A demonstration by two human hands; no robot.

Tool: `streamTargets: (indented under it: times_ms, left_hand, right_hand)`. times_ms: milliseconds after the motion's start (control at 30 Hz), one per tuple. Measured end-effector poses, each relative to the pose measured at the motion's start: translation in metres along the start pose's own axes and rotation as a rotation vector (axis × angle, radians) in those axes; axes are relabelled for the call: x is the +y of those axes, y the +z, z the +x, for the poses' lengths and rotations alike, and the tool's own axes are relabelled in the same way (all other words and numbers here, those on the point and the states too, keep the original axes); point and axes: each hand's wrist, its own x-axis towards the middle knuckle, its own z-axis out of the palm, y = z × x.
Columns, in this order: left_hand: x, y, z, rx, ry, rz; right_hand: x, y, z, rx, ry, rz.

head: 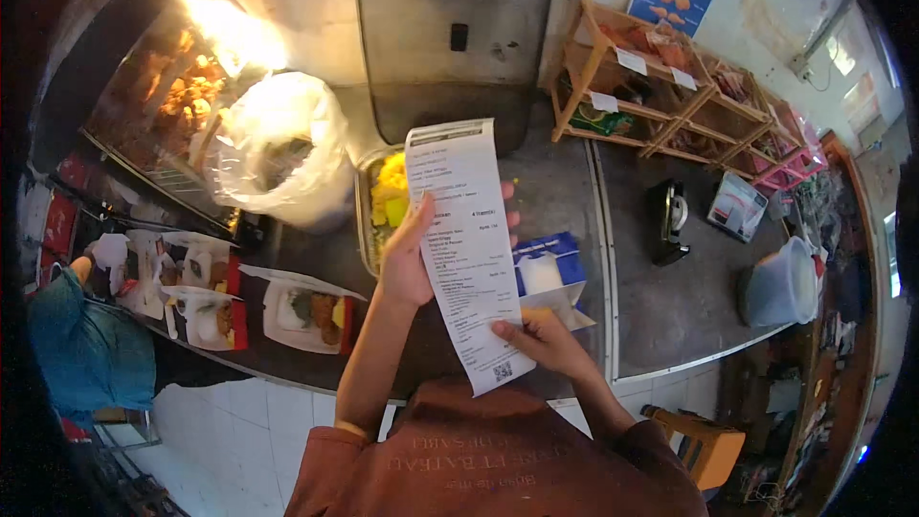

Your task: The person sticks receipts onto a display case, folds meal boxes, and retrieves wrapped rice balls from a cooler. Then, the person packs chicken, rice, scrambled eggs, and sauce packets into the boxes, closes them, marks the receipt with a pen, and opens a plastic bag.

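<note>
A long printed paper receipt [467, 251] is held up over the counter in front of my chest. My left hand [409, 251] grips its left edge, thumb in front, with fingertips showing past the right edge. Lower down, my right hand [549, 345] pinches the right edge near the printed code, thumb on the front. Behind the paper, to the left, is a metal tray of yellow food [388, 190]. Right of the paper stands a blue and white carton [556, 273] with white material inside. An open meal box [305, 309] with rice and fried food lies left of my left forearm.
More open meal boxes [204, 316] sit at left, near a person in a teal garment [100, 345]. A plastic-lined container [280, 151] stands beside a lit food display [194, 86]. Rightward are a wooden rack [675, 93], a black stapler-like device [668, 222], a plastic tub [779, 283] and an orange stool [707, 445].
</note>
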Motion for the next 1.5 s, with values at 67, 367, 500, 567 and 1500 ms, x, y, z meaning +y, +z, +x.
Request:
streamTargets:
  times_ms: [67, 367, 500, 567, 1500]
  left_hand:
    - [-0.017, 0.006, 0.028, 0.051, 0.006, 0.081]
    - [-0.124, 0.009, 0.133, 0.159, -0.046, 0.254]
    - [-0.161, -0.002, 0.161, 0.154, -0.114, 0.288]
    - [-0.171, -0.003, 0.167, 0.154, -0.132, 0.307]
    - [-0.201, 0.015, 0.220, -0.018, -0.369, 0.289]
  right_hand:
    - [0.005, -0.028, -0.014, 0.015, 0.016, 0.034]
    - [0.045, -0.131, -0.058, 0.431, 0.077, -0.030]
    - [0.076, -0.155, -0.073, 0.538, 0.081, 0.015]
    - [0.078, -0.161, -0.079, 0.565, 0.084, -0.007]
    - [0.095, -0.179, -0.089, 0.697, 0.048, -0.207]
